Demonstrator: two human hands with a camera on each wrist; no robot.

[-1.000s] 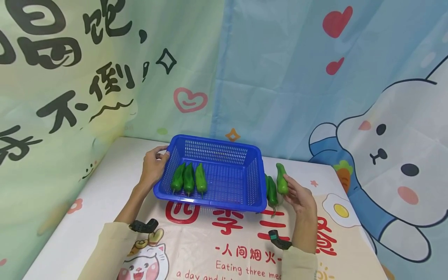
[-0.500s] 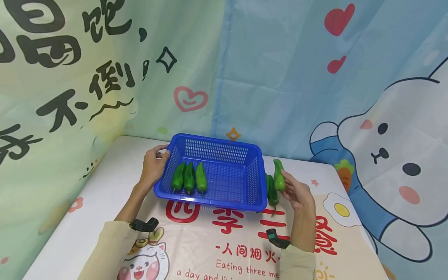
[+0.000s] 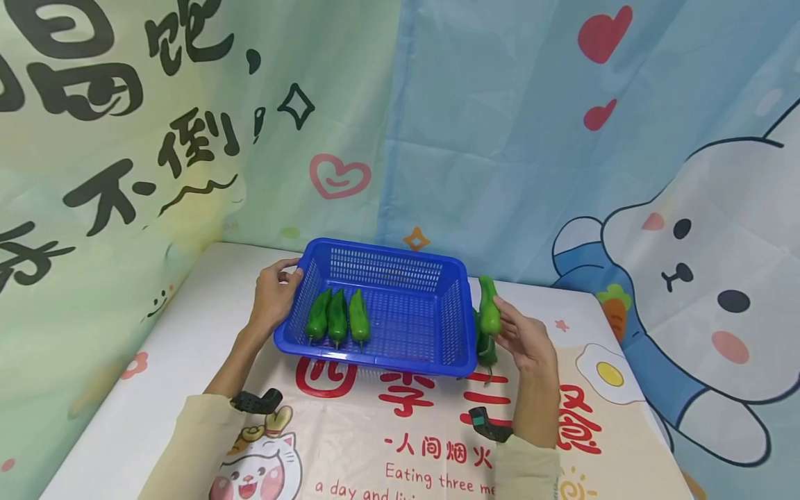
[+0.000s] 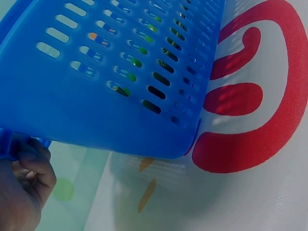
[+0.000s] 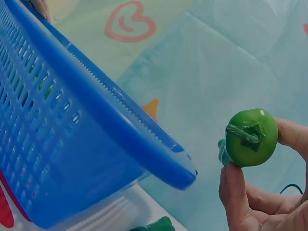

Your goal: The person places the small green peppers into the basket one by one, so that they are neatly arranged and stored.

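My right hand (image 3: 527, 340) pinches a green pepper (image 3: 489, 309) just outside the right rim of a blue plastic basket (image 3: 400, 357). In the right wrist view the held pepper (image 5: 252, 139) points its stem at the camera, between thumb and fingers. My left hand (image 3: 275, 295) grips the basket's left rim; in the left wrist view its curled fingers (image 4: 36, 166) show at that rim. Inside the basket, three green peppers (image 3: 337, 319) lie side by side at the left. Below the held pepper, more green peppers (image 3: 487, 353) lie on the table, partly hidden by the basket.
The table (image 3: 250, 257) has a printed cover with red characters, a cat drawing (image 3: 256, 472) and a fried-egg print (image 3: 607, 373). A printed curtain (image 3: 500, 139) hangs right behind the basket. Black wrist cameras (image 3: 258, 401) sit on both forearms.
My right hand has moved left and slightly up with the pepper, bringing it closer to the basket's right rim. My left hand and the basket have stayed in place.
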